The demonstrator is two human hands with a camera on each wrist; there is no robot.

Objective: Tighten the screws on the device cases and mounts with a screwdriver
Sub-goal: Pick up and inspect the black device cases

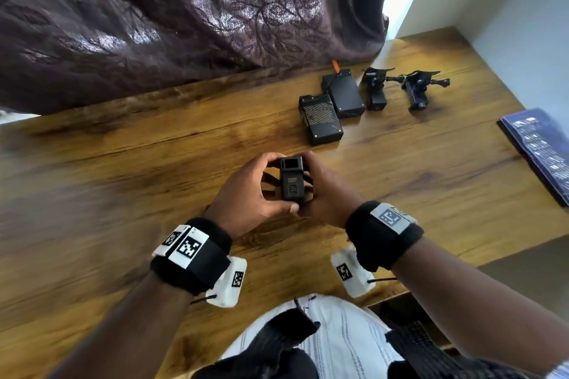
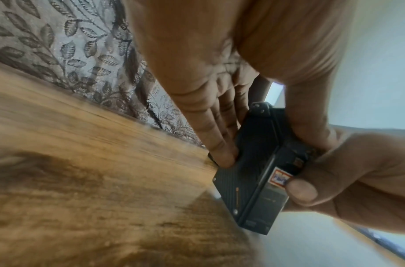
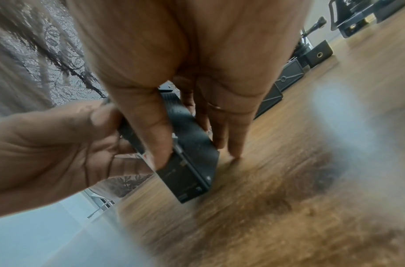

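Observation:
A small black device case (image 1: 292, 181) stands on edge at the middle of the wooden table (image 1: 123, 181), held between both hands. My left hand (image 1: 252, 191) grips its left side, fingers on the carbon-pattern face (image 2: 249, 162) and thumb near the front. My right hand (image 1: 326, 191) grips its right side, thumb on the narrow front face (image 3: 187, 180) and fingers behind. An orange-handled tool (image 1: 335, 65) lies at the back near the curtain, mostly hidden.
Two more black cases (image 1: 323, 118) (image 1: 345, 92) and two black camera mounts (image 1: 375, 89) (image 1: 418, 89) lie at the back right of the table. A dark patterned curtain (image 1: 184, 9) hangs along the far edge. A blue booklet (image 1: 542, 151) lies at the right.

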